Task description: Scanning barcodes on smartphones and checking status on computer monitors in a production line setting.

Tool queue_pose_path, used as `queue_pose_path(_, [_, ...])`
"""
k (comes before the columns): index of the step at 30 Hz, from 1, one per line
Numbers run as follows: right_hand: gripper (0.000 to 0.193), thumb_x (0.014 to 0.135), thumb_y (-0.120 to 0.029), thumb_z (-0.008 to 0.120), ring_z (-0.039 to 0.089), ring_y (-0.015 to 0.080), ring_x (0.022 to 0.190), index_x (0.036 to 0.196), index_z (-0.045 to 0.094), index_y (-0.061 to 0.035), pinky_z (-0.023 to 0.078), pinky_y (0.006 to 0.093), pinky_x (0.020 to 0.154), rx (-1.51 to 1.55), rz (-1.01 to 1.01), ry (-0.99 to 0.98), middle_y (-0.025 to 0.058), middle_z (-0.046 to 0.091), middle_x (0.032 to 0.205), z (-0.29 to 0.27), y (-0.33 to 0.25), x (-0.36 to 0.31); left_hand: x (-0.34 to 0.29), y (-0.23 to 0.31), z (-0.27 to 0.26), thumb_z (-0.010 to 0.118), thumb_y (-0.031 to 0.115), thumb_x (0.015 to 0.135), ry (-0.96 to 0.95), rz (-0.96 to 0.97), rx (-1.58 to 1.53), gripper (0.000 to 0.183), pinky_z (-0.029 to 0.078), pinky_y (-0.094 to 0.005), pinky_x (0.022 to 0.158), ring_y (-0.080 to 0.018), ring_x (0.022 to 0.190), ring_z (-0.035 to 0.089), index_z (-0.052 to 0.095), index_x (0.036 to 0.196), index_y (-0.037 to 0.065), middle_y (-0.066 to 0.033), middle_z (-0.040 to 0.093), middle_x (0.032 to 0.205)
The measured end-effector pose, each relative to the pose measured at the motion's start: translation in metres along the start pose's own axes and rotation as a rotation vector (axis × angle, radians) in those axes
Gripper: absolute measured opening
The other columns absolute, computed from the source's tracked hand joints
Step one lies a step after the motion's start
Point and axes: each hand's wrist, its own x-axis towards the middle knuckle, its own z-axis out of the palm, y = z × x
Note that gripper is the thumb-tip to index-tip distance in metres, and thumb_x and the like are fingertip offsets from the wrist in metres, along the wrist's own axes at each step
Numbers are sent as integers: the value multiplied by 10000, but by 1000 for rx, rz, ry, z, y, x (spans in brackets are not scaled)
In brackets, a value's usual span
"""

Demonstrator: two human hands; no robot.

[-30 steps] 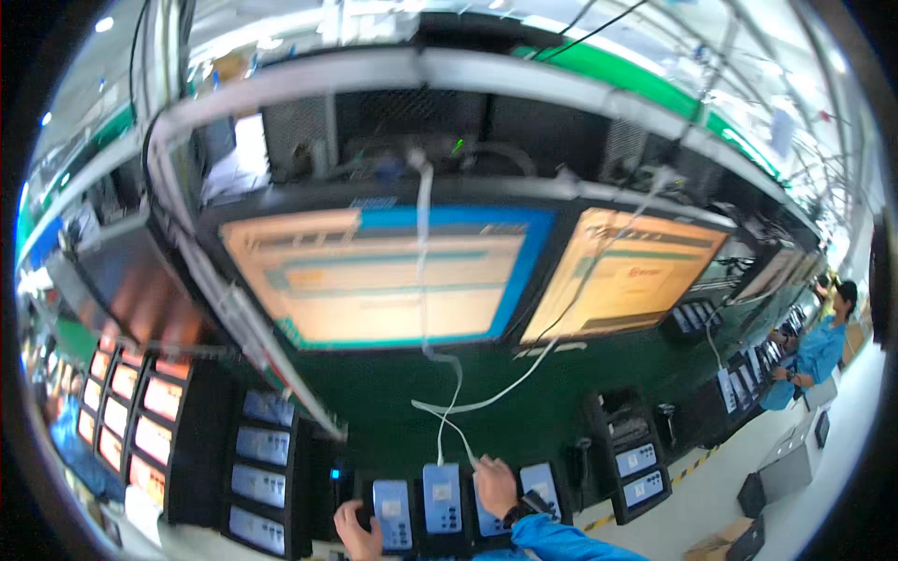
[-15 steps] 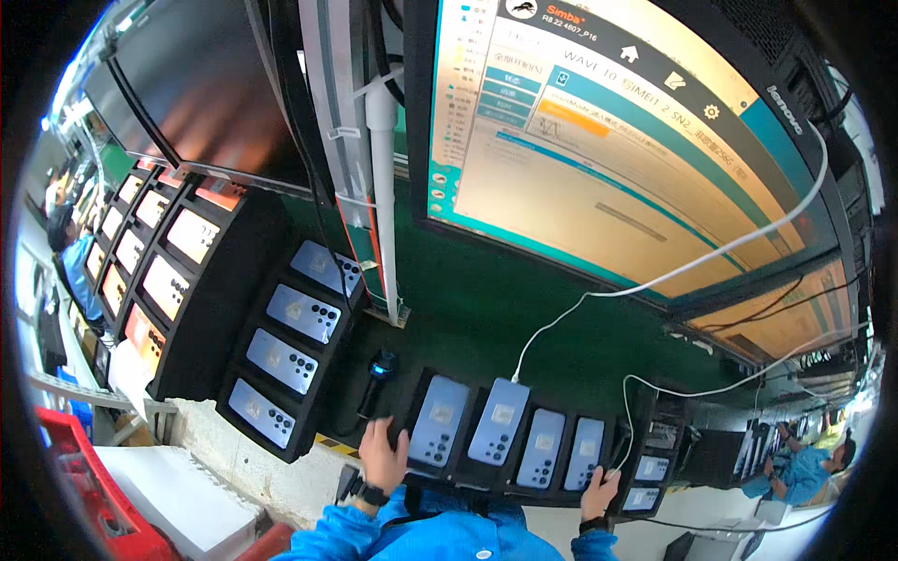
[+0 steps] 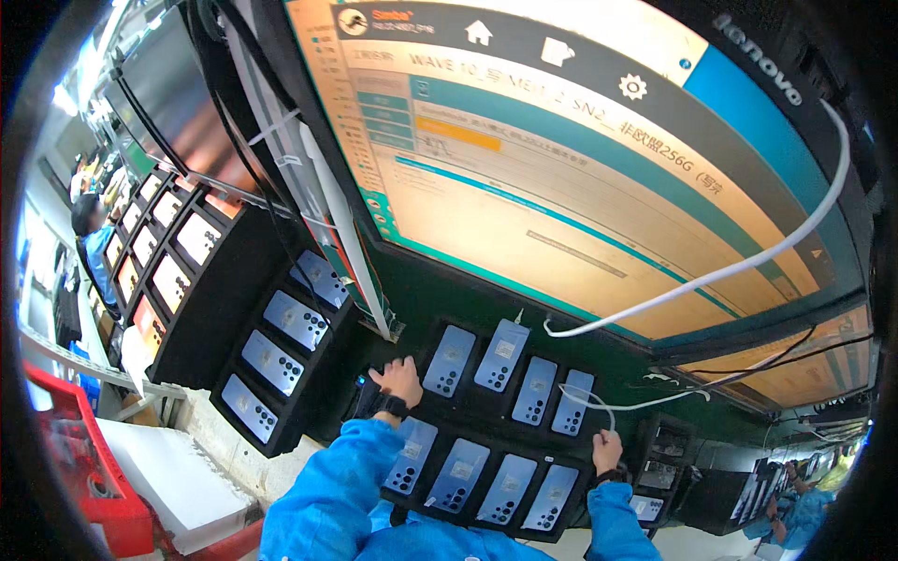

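A black tray (image 3: 498,409) holds several light blue phones, backs up, with a second phone (image 3: 505,355) jutting out past the row. Closer to my body lies another black tray (image 3: 426,494) with several blue phones, such as a tilted one (image 3: 462,475). My left hand (image 3: 400,381) is at the far tray's left end, fingers apart, beside a dark handheld scanner (image 3: 363,383); contact with the tray is unclear. At the near tray's right end, my right hand (image 3: 607,452) pinches a white cable (image 3: 599,404), which loops over the far tray's rightmost phone (image 3: 572,402).
A large monitor (image 3: 524,215) stands behind the trays, with a thick white cable (image 3: 748,252) hanging across it. Left are a phone tray (image 3: 297,323) and a stepped black rack (image 3: 220,309). A red crate (image 3: 94,467) stands lower left; co-workers (image 3: 803,514) sit far right.
The phone tray has moved away from my body, and a second tray now shows in front of it. My left hand reaches farther forward. The white cable now loops over the right phone.
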Motion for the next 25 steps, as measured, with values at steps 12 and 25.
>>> queue_pose_path(12, [233,822,-110,719,589,219,830,979,593,7,470,353,794,614,384,159,71,629,932,-35,53,-96,-147,-15,-63,639,65,813,17,308,-726,224,510,-314,704,-226,824,670,656,1036,49,-98,700,957])
queue_pose_path(25, [377,858,-75,680,587,85,716,1206,541,-119,507,246,544,858,496,-206,24,639,995,-102,-89,-226,-185,27,7,661,154,855,-480,655,-809,227,534,-331,719,-212,814,692,650,1057,51,-114,700,990])
